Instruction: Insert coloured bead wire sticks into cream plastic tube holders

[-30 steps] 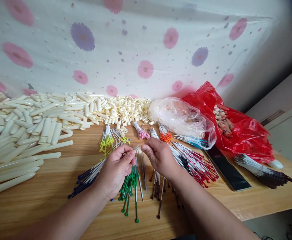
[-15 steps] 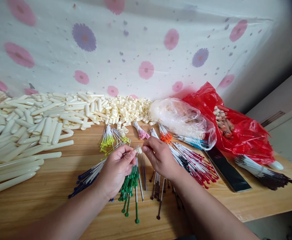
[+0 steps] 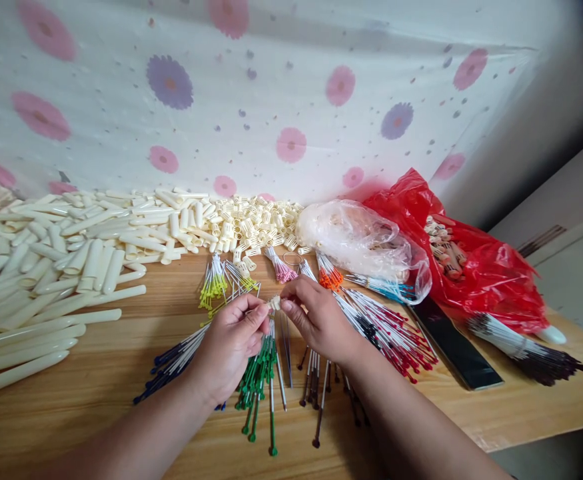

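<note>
My left hand (image 3: 234, 343) pinches a small cream slotted plastic piece (image 3: 274, 303) between thumb and forefinger. At the piece's right end is my right hand (image 3: 318, 317), its thumb and fingers closed together; whatever is between them is hidden. Below the hands lie thin white sticks with green tips (image 3: 258, 373), a pair of tweezers (image 3: 286, 343) and brown-tipped sticks (image 3: 316, 390). Blue-tipped sticks (image 3: 174, 367) lie partly under my left hand. To the right of my right hand, red-tipped sticks (image 3: 401, 330) fan out.
Cream tubes (image 3: 66, 267) and slotted pieces (image 3: 258, 220) are heaped at the back and left. A clear bag (image 3: 361, 237), a red bag (image 3: 501, 267), a dark phone-like slab (image 3: 458, 343) and a dark-tipped bundle (image 3: 531, 350) occupy the right. Yellow-tipped sticks (image 3: 212, 283) lie behind my left hand.
My right hand has shifted slightly left, bringing its fingertips up to the cream piece. My left hand keeps its hold. The view has tilted a little.
</note>
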`<state>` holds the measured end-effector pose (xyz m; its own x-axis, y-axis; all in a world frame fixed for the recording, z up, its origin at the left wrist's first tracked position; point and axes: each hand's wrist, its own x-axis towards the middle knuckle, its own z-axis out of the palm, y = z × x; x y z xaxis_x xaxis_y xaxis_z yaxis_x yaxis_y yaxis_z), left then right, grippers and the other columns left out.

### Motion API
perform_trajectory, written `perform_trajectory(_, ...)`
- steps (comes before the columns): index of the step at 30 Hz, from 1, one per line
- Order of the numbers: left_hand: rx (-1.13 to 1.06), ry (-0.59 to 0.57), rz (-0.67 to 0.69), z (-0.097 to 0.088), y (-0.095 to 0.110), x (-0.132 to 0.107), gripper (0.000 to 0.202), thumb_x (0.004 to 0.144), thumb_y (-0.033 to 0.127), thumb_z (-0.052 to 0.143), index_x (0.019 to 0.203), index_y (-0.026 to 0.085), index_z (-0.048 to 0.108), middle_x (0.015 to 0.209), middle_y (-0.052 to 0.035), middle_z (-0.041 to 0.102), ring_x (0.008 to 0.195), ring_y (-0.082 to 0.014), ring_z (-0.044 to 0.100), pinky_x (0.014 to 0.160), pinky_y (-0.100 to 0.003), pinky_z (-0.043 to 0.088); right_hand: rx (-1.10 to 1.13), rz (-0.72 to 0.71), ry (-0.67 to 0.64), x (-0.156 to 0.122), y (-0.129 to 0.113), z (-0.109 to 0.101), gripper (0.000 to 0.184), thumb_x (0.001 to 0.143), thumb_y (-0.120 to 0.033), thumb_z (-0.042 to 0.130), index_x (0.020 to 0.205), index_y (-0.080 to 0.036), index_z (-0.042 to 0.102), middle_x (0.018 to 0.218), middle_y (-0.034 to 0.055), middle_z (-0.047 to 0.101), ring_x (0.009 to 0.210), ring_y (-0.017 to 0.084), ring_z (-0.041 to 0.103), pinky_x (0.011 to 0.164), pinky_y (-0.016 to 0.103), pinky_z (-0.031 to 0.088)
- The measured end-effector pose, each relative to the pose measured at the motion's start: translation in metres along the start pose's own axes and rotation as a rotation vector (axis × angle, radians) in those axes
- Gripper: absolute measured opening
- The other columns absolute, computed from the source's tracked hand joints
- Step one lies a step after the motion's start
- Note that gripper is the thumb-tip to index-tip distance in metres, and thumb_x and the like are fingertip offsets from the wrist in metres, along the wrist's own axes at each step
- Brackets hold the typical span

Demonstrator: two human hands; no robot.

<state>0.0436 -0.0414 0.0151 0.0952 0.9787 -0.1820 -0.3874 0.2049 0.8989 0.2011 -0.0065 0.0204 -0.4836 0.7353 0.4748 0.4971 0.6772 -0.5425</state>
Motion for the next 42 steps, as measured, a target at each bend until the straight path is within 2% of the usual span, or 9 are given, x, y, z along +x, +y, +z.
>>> perform_trajectory(4,0.025,-0.002,0.008,0.000,0.000,-0.001,0.031,0.068,0.035,0.072,0.068,0.015,0.049,0.053,0.0066,0.049,0.040,0.0004,0.028,0.038,-0.013,0.019,-0.067,0.042,0.015,0.000,-0.001,0.002,0.026,0.093,-0.028,0.038,0.071,-0.018,0.047,0.070,0.0017,0.048,0.064,0.013,0.044,0.059,0.025,0.034)
perform_trajectory(9,0.036,-0.013,0.004,-0.001,0.000,0.001,0.030,0.070,0.036,0.070,0.068,0.015,0.049,0.053,0.0066,0.049,0.040,-0.0002,0.028,0.039,-0.014,0.018,0.002,-0.011,0.050,-0.001,-0.002,0.004,0.018,0.092,-0.028,0.041,0.081,-0.018,0.051,0.078,0.0030,0.053,0.071,0.014,0.049,0.063,0.025,0.036)
perform_trajectory(15,0.110,-0.033,0.034,-0.002,-0.001,0.001,0.030,0.071,0.038,0.069,0.070,0.015,0.050,0.054,0.0062,0.049,0.041,-0.0015,0.029,0.040,-0.016,0.017,-0.054,0.048,0.074,-0.002,-0.001,0.005,0.029,0.093,-0.031,0.039,0.068,-0.018,0.045,0.065,-0.0005,0.046,0.058,0.011,0.042,0.055,0.023,0.029)
perform_trajectory(19,0.100,-0.014,0.030,-0.002,0.001,0.000,0.029,0.072,0.037,0.068,0.069,0.015,0.049,0.054,0.0062,0.049,0.040,-0.0011,0.027,0.040,-0.016,0.017,-0.046,-0.011,0.037,-0.002,-0.003,0.002,0.020,0.092,-0.028,0.041,0.078,-0.018,0.049,0.075,0.0026,0.052,0.067,0.013,0.047,0.061,0.023,0.034)
perform_trajectory(22,0.122,-0.019,0.042,-0.002,0.000,0.001,0.028,0.073,0.037,0.067,0.068,0.015,0.049,0.054,0.0058,0.049,0.041,-0.0015,0.028,0.040,-0.016,0.017,-0.054,0.063,-0.004,-0.002,-0.003,0.002,0.025,0.093,-0.028,0.038,0.072,-0.018,0.046,0.069,0.0004,0.048,0.060,0.011,0.043,0.057,0.023,0.032)
perform_trajectory(30,0.184,-0.029,0.081,-0.006,-0.001,0.001,0.024,0.075,0.035,0.064,0.070,0.017,0.050,0.056,0.0054,0.049,0.042,-0.0036,0.028,0.041,-0.017,0.018,0.138,0.108,-0.045,0.000,-0.002,0.001,0.022,0.091,-0.028,0.041,0.072,-0.018,0.045,0.069,-0.0013,0.046,0.063,0.011,0.043,0.059,0.023,0.032)
perform_trajectory(34,0.398,-0.052,0.202,-0.009,0.001,0.001,0.022,0.080,0.034,0.058,0.068,0.017,0.053,0.056,0.0042,0.048,0.045,-0.0063,0.032,0.042,-0.018,0.023,0.439,0.270,-0.047,0.001,0.000,0.007,0.031,0.091,-0.035,0.039,0.065,-0.019,0.040,0.061,-0.0036,0.039,0.057,0.010,0.035,0.054,0.022,0.029)
perform_trajectory(39,0.629,0.011,0.400,-0.008,0.006,0.002,0.019,0.077,0.026,0.061,0.061,0.017,0.057,0.056,0.0015,0.052,0.053,-0.0097,0.045,0.052,-0.019,0.034,0.707,0.413,-0.073,0.002,0.002,0.020,0.032,0.088,-0.037,0.042,0.062,-0.020,0.036,0.056,-0.0059,0.033,0.049,0.008,0.029,0.048,0.021,0.025)
perform_trajectory(42,0.528,0.035,0.313,-0.007,0.004,0.005,0.017,0.074,0.028,0.066,0.064,0.016,0.059,0.055,0.0021,0.051,0.049,-0.0081,0.042,0.047,-0.017,0.033,0.658,0.411,-0.075,0.005,0.007,0.014,0.031,0.089,-0.036,0.039,0.063,-0.020,0.037,0.055,-0.0060,0.034,0.049,0.008,0.030,0.048,0.021,0.026)
